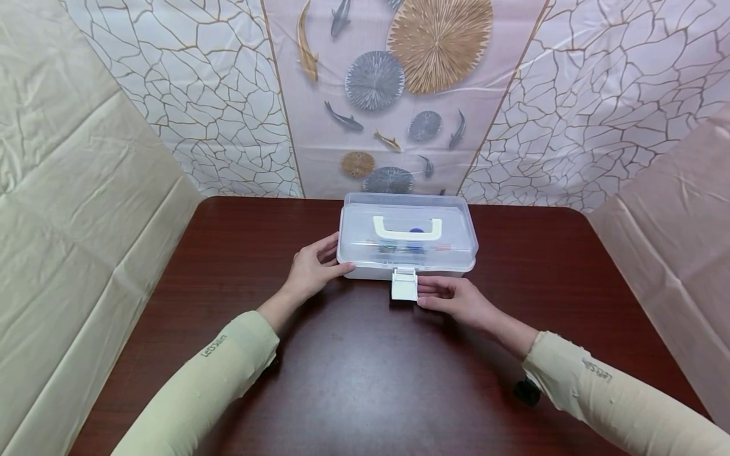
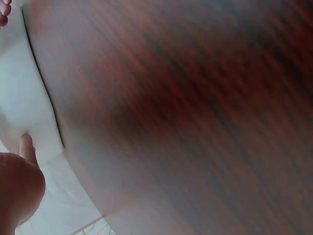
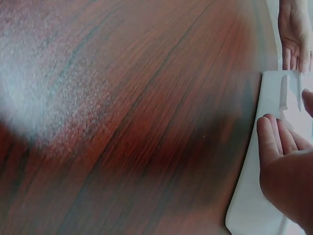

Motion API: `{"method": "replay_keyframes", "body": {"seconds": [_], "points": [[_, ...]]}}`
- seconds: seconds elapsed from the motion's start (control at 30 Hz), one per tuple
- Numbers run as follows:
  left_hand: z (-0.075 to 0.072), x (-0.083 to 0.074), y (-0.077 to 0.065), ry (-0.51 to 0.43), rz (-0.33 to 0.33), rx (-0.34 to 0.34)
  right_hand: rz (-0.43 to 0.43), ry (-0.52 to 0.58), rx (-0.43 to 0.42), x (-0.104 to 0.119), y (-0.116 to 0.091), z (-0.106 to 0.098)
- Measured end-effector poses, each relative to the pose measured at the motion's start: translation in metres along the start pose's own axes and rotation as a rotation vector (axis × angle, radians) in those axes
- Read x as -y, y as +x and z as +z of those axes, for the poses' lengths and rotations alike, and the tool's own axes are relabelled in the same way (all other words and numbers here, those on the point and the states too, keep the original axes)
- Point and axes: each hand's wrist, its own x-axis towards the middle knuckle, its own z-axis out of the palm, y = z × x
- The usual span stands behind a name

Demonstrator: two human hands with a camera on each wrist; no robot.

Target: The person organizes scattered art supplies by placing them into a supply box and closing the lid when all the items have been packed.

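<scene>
A clear-lidded plastic storage box (image 1: 365,271) with a white handle (image 1: 407,235) on its lid stands near the table's back edge, lid down. My left hand (image 1: 312,269) holds its left front corner, thumb on the front wall and fingers along the left end. The left wrist view shows that thumb (image 2: 28,147) against the white wall. At the middle of the front, the white latch (image 1: 404,285) stands swung out. My right hand (image 1: 456,299) touches the latch's right edge, fingers nearly straight; the right wrist view shows the fingertips (image 3: 268,128) beside the latch.
Small coloured items, one of them blue (image 1: 416,231), show blurred through the lid. The dark wooden table (image 1: 353,367) reaches to a patterned cloth backdrop (image 1: 228,114) behind the box. Beige cloth walls (image 1: 63,190) stand on both sides.
</scene>
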Motion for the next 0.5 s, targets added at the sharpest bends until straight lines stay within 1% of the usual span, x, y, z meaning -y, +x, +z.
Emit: {"method": "replay_keyframes", "body": {"seconds": [0.3, 0.5], "points": [[0.0004, -0.0010, 0.0004, 0.027, -0.008, -0.003, -0.001, 0.005, -0.047, 0.0044, -0.0038, 0.0010], [0.0005, -0.0005, -0.0002, 0.064, -0.010, -0.016, 0.025, 0.057, -0.071, 0.0083, -0.0030, 0.0032]]}}
